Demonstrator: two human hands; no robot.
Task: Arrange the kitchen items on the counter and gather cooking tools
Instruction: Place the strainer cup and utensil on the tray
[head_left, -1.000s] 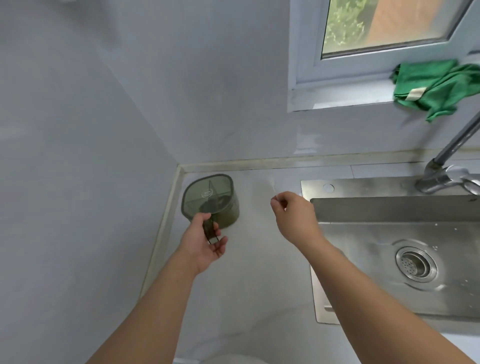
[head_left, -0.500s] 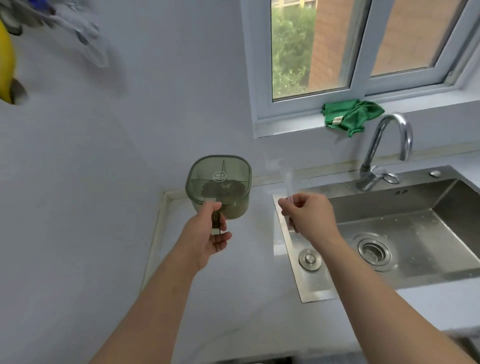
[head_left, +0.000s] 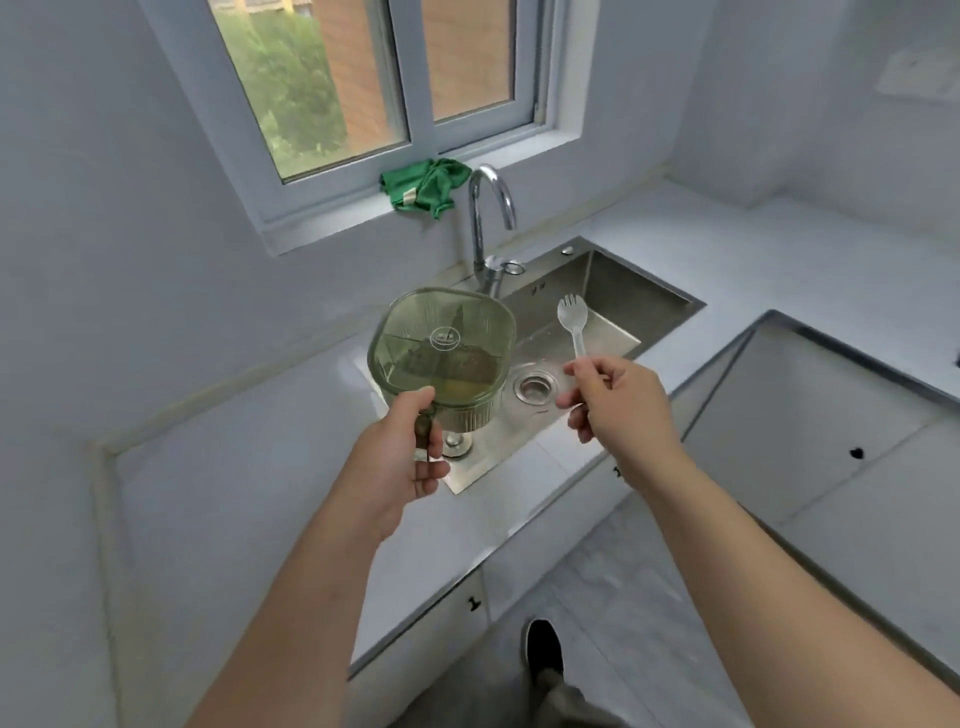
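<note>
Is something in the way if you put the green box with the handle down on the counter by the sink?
Nothing visible is. The left hand holds the green container by its handle, in the air over the edge of the sink, next to the counter. The right hand holds the clear spork off to the side.

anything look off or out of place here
Only the green cloth stands out: it lies crumpled on the window sill behind the tap, one corner drooping over the edge. Nothing looks spilled or broken; the left hand holds the green container by its handle, the right hand pinches a clear spork.
</note>
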